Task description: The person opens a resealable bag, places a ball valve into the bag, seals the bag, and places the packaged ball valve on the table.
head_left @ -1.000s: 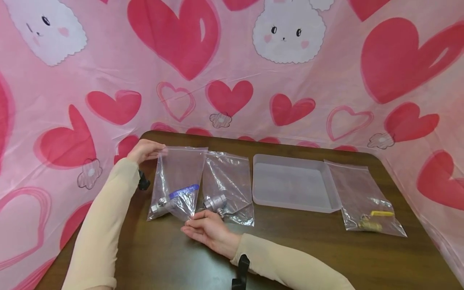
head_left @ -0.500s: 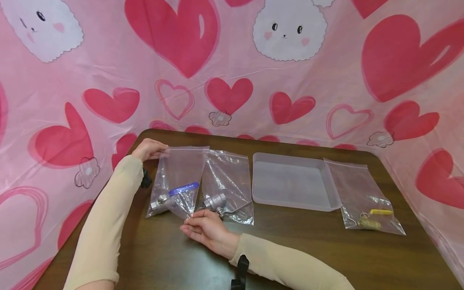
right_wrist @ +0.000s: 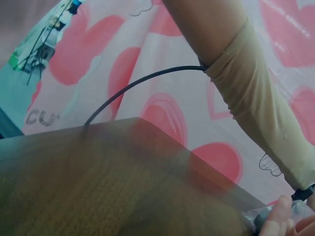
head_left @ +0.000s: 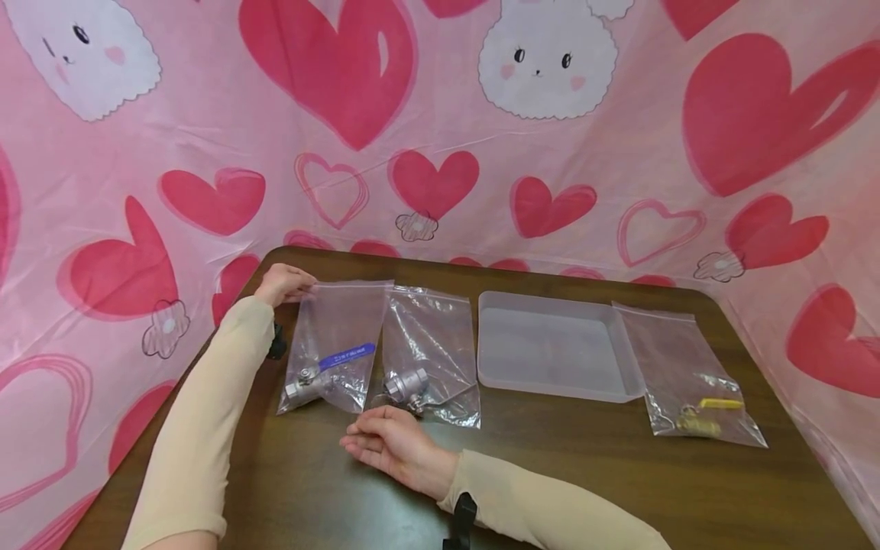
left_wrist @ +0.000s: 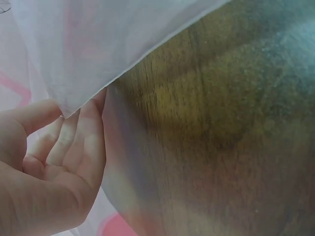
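In the head view, my left hand [head_left: 283, 284] pinches the top left corner of a clear zip bag [head_left: 340, 317]. The left wrist view shows that bag corner [left_wrist: 93, 59] between the thumb and fingers of my left hand [left_wrist: 56, 162]. Inside the bag lies a steel ball valve with a blue lever handle [head_left: 346, 357]. Below the bag's lower right corner, my right hand [head_left: 402, 454] hovers with loosely bent fingers, holding nothing. Just beyond it, a second clear zip bag [head_left: 440, 325] contains another steel valve [head_left: 407, 383].
A translucent plastic tray [head_left: 560, 393] stands right of the two bags. Against its right side lies a third zip bag [head_left: 660, 336], holding a brass valve with a yellow handle [head_left: 720, 403]. Heart-patterned pink cloth [head_left: 440, 92] hangs behind the brown table [head_left: 564, 451].
My right hand has let go of the first bag's lower right corner and drawn slightly away from it. The bag now lies flatter over the blue-handled valve. My left hand keeps its pinch.
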The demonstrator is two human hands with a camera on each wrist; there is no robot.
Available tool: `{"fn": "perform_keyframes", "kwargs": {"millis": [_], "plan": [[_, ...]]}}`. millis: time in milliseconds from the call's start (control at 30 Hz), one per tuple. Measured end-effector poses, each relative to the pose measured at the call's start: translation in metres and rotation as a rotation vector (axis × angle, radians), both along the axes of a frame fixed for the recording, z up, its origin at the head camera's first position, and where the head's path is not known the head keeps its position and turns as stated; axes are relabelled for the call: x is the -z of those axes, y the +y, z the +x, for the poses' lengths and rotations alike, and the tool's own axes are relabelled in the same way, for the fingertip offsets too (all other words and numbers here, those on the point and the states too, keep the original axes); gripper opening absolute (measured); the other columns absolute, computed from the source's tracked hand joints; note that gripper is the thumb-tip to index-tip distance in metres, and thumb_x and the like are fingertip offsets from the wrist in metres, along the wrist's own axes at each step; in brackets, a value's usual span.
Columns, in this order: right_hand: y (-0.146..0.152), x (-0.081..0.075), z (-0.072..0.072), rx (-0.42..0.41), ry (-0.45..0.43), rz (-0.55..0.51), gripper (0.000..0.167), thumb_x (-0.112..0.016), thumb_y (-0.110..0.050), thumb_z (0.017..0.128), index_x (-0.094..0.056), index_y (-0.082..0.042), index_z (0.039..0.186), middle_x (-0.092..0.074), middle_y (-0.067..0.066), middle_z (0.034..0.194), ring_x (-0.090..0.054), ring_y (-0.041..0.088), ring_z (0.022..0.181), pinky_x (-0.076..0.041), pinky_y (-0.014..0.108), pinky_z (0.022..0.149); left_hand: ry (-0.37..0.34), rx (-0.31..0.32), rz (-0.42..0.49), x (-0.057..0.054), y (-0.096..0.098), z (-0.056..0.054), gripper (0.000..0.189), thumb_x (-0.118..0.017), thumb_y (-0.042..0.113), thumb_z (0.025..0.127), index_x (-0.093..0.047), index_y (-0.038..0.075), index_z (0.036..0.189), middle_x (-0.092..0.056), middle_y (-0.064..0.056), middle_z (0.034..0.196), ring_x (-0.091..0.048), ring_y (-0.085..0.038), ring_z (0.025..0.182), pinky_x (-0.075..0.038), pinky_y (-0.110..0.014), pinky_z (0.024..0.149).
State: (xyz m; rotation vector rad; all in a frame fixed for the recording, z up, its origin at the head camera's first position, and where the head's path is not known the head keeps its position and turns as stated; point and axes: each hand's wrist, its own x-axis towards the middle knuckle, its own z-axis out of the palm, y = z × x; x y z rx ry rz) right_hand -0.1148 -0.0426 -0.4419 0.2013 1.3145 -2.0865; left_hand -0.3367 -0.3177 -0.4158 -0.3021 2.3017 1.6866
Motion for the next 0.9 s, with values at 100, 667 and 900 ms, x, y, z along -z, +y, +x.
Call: {"fn": "perform_keyframes", "kwargs": {"millis": [100, 667, 900], "plan": [[0.003, -0.001, 0.002, -0.037, 0.003, 0.005, 0.008, -0.051, 0.001, 0.096, -0.057, -0.005, 0.097, -0.064, 0.004, 0.086, -0.070, 0.017, 0.083, -0.057, 0.037, 0.094, -0.001, 0.013, -0.035, 0.001, 0.000, 0.002, 0.044, -0.057, 0.013, 0.100, -0.050, -0.018, 0.130, -0.070, 0.008, 0.068, -0.071, -0.005, 0.063, -0.060, -0.022, 0.069], [0.049, -0.021, -0.013, -0.198, 0.125, 0.012, 0.008, -0.047, -0.005, 0.100, -0.054, -0.006, 0.104, -0.063, 0.001, 0.090, -0.067, 0.009, 0.079, -0.057, 0.021, 0.078, 0.094, 0.003, -0.253, -0.010, 0.001, 0.010, 0.047, -0.056, 0.026, 0.101, -0.056, -0.013, 0.126, -0.062, 0.008, 0.072, -0.066, 0.000, 0.060, -0.056, -0.016, 0.065], [0.071, -0.025, -0.029, -0.162, 0.165, -0.003, 0.010, -0.045, -0.005, 0.102, -0.053, -0.009, 0.100, -0.063, 0.000, 0.092, -0.066, 0.010, 0.084, -0.056, 0.022, 0.081, 0.108, 0.084, -0.191, -0.016, 0.008, 0.012, 0.050, -0.053, 0.027, 0.102, -0.053, -0.016, 0.129, -0.066, 0.016, 0.065, -0.066, 0.002, 0.060, -0.052, -0.017, 0.065]]}}
